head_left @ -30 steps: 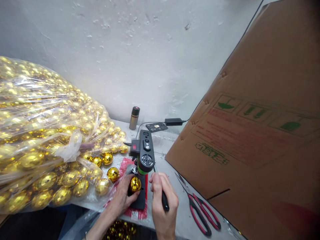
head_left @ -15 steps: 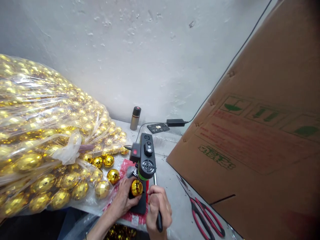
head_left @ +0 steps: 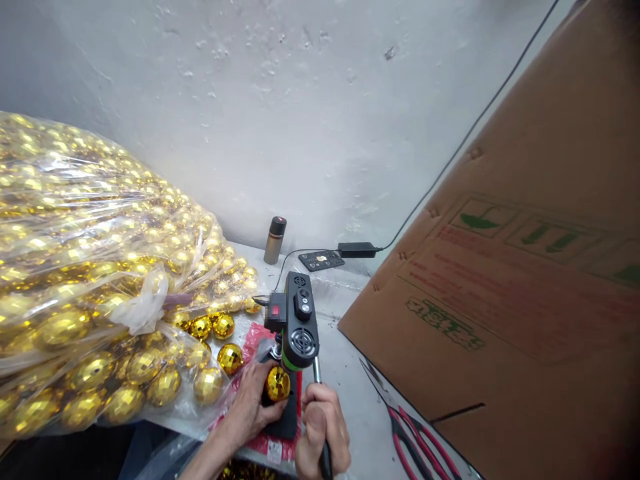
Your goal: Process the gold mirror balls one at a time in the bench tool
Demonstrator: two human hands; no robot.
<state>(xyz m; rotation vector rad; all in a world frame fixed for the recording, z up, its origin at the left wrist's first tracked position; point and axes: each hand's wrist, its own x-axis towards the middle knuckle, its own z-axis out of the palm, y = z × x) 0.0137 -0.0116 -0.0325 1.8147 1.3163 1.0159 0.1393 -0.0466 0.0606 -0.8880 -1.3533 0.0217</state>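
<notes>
My left hand (head_left: 253, 404) has its thumb and fingers around a gold mirrored ball (head_left: 278, 384), held at the front of a black machine (head_left: 300, 320) with round vents and a green ring. My right hand (head_left: 324, 427) is closed around the black handle of a metal lever (head_left: 317, 370) on the machine's right side. Under the machine's black base (head_left: 287, 425) lies red bubble wrap (head_left: 259, 331). Loose gold balls, one of them nearest my left hand (head_left: 230, 359), sit left of the machine.
A big clear bag of gold balls (head_left: 95, 247) fills the left. Red-handled scissors (head_left: 417, 433) lie beside a large cardboard box (head_left: 525, 280) on the right. Behind the machine are a dark-capped bottle (head_left: 275, 240), a dark patterned slab (head_left: 321, 260) and a black power adapter (head_left: 357, 250).
The whole view has shifted slightly, so everything appears a little lower and further right. Both hands keep their holds on the ball and the lever handle.
</notes>
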